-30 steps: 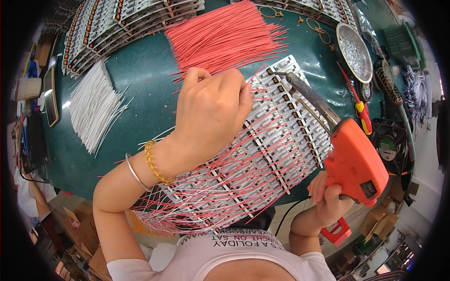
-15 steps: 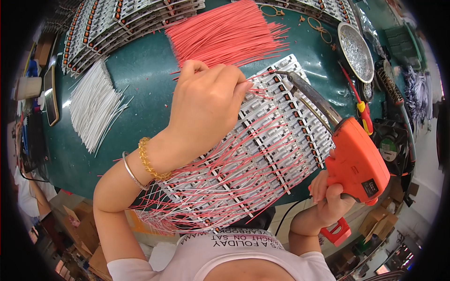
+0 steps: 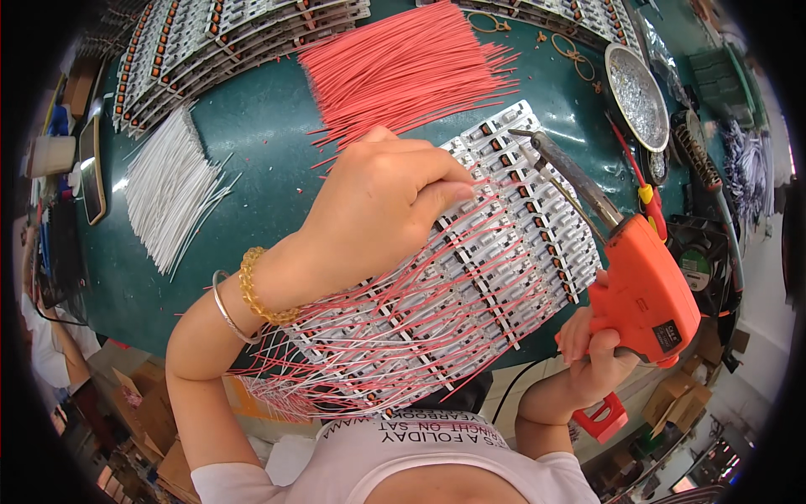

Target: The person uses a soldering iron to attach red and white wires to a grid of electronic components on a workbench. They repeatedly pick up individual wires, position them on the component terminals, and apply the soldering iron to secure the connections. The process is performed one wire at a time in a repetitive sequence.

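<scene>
My left hand [image 3: 382, 197], with a bead bracelet and a bangle on its wrist, is closed in a pinch over a panel of small circuit boards [image 3: 546, 206]. Thin red wire [image 3: 480, 181] sticks out past its fingertips; how many strands it grips is hidden. Many red and white wires trail from the panel toward my body. My right hand [image 3: 594, 357] is wrapped round the handle of an orange soldering gun [image 3: 651, 281]. The gun's dark tip [image 3: 519, 133] hovers by the panel's far end, apart from my left fingers; whether it touches a board I cannot tell.
A pile of red wires [image 3: 403, 71] lies beyond the panel, white wires [image 3: 172, 189] to the left. Stacked board panels [image 3: 227, 50] stand at the back. At right are a metal dish [image 3: 638, 97], a screwdriver [image 3: 649, 202] and a fan [image 3: 701, 265]. A phone [image 3: 91, 172] lies far left.
My left hand has shifted slightly nearer my body and to the right. The soldering gun's tip has moved right, off the spot at the panel's far edge where it was beside a red wire.
</scene>
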Demonstrator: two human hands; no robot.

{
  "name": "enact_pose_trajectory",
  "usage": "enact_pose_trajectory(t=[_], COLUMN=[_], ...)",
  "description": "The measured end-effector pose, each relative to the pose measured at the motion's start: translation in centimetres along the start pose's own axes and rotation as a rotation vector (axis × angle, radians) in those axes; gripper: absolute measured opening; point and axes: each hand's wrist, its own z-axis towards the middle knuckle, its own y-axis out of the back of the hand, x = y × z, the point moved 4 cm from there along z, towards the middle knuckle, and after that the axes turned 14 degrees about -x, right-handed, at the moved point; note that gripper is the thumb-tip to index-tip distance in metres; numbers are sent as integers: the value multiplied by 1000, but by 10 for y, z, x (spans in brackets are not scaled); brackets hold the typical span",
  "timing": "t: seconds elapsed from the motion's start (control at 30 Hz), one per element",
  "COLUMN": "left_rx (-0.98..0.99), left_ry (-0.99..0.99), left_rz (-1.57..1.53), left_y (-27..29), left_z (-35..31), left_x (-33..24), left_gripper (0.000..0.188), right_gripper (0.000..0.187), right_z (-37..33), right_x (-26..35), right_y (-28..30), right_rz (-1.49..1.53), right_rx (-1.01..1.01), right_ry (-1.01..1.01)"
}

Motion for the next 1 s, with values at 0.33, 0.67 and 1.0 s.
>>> enact_pose_trajectory(t=[0.33, 0.67, 1.0], left_rx=[-356, -144, -28], left_ry=[-162, -92, 60], left_rz=[410, 171, 92], left_y=[19, 5, 1], left_z=[17, 13, 8], left_x=[30, 15, 25], left_gripper=[5, 8, 14], right_gripper=[81, 78, 66], right_z=[5, 5, 2], right_x=[22, 3, -6], right_y=[5, -3, -1], right_rz=[-19, -2, -20], right_rx=[1, 22, 63], right_ry=[175, -10, -64])
